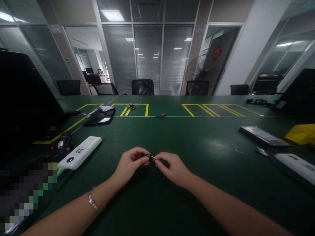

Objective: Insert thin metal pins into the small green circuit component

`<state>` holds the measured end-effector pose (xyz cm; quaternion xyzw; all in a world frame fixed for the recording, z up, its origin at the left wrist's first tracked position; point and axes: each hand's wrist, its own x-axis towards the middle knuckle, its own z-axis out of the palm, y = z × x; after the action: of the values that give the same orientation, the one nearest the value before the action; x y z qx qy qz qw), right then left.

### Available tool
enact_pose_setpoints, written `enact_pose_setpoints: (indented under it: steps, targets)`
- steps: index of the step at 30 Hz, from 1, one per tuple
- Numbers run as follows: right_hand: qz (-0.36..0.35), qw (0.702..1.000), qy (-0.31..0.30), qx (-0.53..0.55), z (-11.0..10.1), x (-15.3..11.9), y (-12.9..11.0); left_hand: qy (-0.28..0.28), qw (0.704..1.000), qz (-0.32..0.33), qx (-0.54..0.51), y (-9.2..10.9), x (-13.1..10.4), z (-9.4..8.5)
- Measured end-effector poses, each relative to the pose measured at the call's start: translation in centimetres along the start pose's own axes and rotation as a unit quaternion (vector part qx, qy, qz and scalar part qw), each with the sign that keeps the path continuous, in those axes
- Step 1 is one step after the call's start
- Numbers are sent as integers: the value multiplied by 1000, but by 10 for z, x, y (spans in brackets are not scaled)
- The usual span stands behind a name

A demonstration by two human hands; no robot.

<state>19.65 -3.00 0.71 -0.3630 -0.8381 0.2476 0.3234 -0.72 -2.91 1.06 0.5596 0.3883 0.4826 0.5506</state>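
Observation:
Both hands are over the near middle of the green table [137, 134]. My left hand [131, 164] pinches a small dark object with a bit of green [148, 155] between thumb and fingers. A thin, light metallic piece [154, 158] spans the narrow gap between the hands. My right hand [172, 167] pinches its right end between thumb and forefinger. Whether the thin piece is joined to the dark object is too small to tell.
A white device marked 22 [81, 152] lies to the left, a dark tablet [99, 117] behind it. Small metal parts [131, 106] and another part [161, 115] lie farther back. On the right are a flat device [264, 136], a white device [296, 167] and a yellow object [301, 133].

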Motion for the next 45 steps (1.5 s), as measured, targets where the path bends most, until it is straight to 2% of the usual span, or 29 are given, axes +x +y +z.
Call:
enact_pose_setpoints:
  steps: [15,20,33,38,45]
  targets:
    - [-10,1000,-1,21,-1,0,-4,-1,997,-20,-71,-9,1,-2]
    - [-3,1000,-11,15,-1,0,-4,-16,999,-16,-35,-6,-1,0]
    - [-4,1000,3,10,1,2,-2,16,1000,6,-6,-4,-1,0]
    - [3,1000,-10,-1,0,1,-4,-1,1000,19,23,-3,-2,-1]
    - [9,1000,-25,-11,0,1,-2,-12,999,0,32,-2,-2,1]
